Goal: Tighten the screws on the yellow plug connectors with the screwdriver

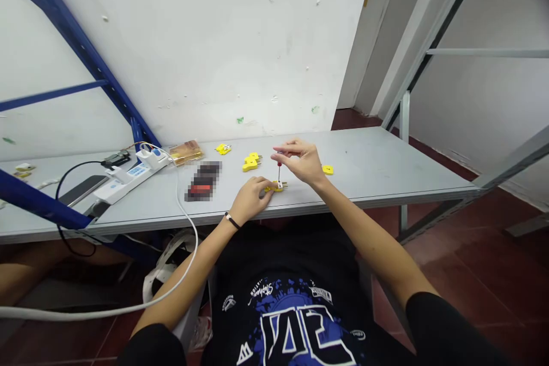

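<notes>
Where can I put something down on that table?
The biggest bare patch is the tabletop right of the rightmost yellow piece, reaching the table's right edge. Crowded spots: by the left hand, yellow plugs, plastic bag and power strip.

Single view, worn on the head: it looks forward and down, over the wearer's black shirt (291, 297), onto the counter (386, 166), which lies near and across mid-picture (coverage is wide, taking in red floor (454, 257) at right). The white panel (231, 46) beyond the counter faces the camera.

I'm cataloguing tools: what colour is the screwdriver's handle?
The screwdriver handle, partly hidden by the right hand, looks red in the head view.
</notes>
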### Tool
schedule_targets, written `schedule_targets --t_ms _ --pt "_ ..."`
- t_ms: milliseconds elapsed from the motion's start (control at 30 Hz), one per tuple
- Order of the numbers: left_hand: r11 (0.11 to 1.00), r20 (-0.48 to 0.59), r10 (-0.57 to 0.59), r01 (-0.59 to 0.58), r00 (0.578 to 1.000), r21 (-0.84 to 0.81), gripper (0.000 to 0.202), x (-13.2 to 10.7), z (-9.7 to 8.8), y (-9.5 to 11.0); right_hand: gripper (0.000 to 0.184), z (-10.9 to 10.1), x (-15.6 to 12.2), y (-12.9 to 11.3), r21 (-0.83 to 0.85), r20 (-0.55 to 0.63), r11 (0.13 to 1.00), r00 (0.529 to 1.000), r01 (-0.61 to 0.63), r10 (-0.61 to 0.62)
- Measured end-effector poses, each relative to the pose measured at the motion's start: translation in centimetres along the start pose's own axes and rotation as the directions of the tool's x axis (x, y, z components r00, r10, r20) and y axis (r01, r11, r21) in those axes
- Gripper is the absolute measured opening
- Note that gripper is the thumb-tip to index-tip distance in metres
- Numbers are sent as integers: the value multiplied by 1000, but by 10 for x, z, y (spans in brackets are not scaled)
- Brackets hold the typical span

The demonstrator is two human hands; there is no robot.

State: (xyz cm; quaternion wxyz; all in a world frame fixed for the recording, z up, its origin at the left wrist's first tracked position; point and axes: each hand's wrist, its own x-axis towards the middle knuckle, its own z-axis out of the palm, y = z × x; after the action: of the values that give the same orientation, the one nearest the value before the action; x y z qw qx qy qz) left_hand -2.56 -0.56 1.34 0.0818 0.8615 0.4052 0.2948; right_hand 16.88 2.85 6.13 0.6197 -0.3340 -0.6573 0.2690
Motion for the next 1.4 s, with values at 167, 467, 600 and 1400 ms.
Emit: schedule_targets --t_ms 167,467,600,1400 --pt "1000 1 -8 8 1000 -3 20 0 0 -1 33 -2 0 -1 -22 50 999 998 43 -41" --pt "1000 3 -7 7 1000 -5 20 0 0 0 29 -3 2 0 44 29 999 999 -15 14" --pt "1000 5 -9 9 1000 -3 19 0 -1 1 40 -2 4 2 91 15 993 998 -69 68" --pt "1000 11 -8 8 1000 3 20 0 0 -1 32 -2 3 8 22 -36 1000 999 -3 3"
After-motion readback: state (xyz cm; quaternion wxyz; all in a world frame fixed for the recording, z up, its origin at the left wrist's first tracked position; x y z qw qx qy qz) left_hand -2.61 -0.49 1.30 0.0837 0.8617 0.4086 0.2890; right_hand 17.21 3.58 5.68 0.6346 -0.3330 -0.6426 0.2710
